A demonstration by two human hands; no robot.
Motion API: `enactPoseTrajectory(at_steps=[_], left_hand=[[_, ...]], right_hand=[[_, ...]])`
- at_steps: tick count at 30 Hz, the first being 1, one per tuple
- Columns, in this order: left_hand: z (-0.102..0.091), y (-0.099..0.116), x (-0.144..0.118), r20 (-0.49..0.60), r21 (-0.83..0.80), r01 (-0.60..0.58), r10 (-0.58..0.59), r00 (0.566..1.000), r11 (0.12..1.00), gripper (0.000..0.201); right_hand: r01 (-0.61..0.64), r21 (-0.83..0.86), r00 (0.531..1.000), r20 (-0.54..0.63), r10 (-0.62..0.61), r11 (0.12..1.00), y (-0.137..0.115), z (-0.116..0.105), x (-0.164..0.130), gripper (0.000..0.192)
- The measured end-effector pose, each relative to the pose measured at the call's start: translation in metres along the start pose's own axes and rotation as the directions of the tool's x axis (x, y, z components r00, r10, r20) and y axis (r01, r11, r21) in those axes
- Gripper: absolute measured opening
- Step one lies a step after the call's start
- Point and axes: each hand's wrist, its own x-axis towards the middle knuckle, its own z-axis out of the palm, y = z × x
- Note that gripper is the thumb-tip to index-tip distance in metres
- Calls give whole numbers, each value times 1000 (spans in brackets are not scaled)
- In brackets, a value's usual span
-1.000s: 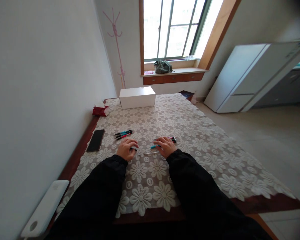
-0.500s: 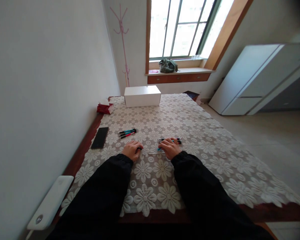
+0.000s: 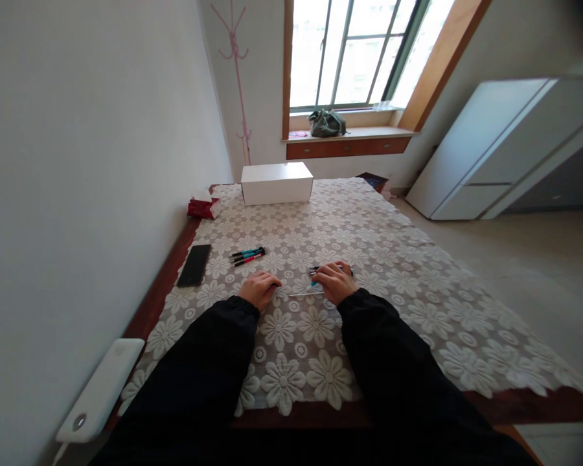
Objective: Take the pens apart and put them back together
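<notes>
My left hand rests on the lace tablecloth with its fingers curled; whatever is inside them is hidden. My right hand lies a little to the right, its fingers closed over a teal pen. A thin clear refill lies on the cloth between the two hands. Just beyond my right hand is a small bunch of dark pens. Further left, a second group of teal, black and red pens lies apart from both hands.
A black phone lies near the table's left edge, a red tissue pack and a white box at the far end. A white flat device sits at the near left corner. The wall runs along the left; a white cabinet stands at right.
Both hands have slid slightly away from me and closer together. The teal pen, which stuck out to the left of my right hand, is now mostly under it. The camera shifted a little.
</notes>
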Motion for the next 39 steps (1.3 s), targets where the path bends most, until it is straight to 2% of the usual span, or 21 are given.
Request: enactPoseTrajectory(at_steps=[5, 8, 14, 20, 24, 26, 29, 35, 39], left_hand=[[2, -3, 0, 7, -15, -10, 10, 1000, 1000, 17], [2, -2, -1, 17, -8, -4, 4, 1000, 1000, 21], [0, 0, -2, -10, 31, 57, -57, 998, 998, 24], [1, -2, -1, 20, -4, 49, -49, 999, 999, 14], [4, -4, 0, 16, -34, 31, -30, 999, 999, 16], [5, -5, 0, 15, -46, 16, -16, 1000, 999, 17], [5, -4, 0, 18, -62, -2, 3, 1000, 998, 18], [0, 2, -2, -28, -20, -13, 13, 1000, 1000, 19], [-4, 9, -3, 9, 11, -47, 47, 999, 999, 9]], right_hand=[[-56, 5, 998, 25, 56, 998, 12, -8, -3, 27], [-63, 11, 994, 86, 62, 998, 15, -10, -6, 25], [-75, -57, 987, 141, 82, 996, 15, -10, -7, 24], [4, -52, 995, 105, 2, 999, 7, -4, -3, 17], [42, -34, 998, 50, -40, 999, 2, 4, -2, 22], [55, -26, 998, 31, -54, 998, 1, 7, -1, 17], [53, -11, 998, 20, -52, 999, 0, 10, -1, 7], [26, 9, 1000, 16, -26, 1000, -2, 12, -1, 8], [19, 31, 999, 36, -21, 999, -7, 11, -1, 8]])
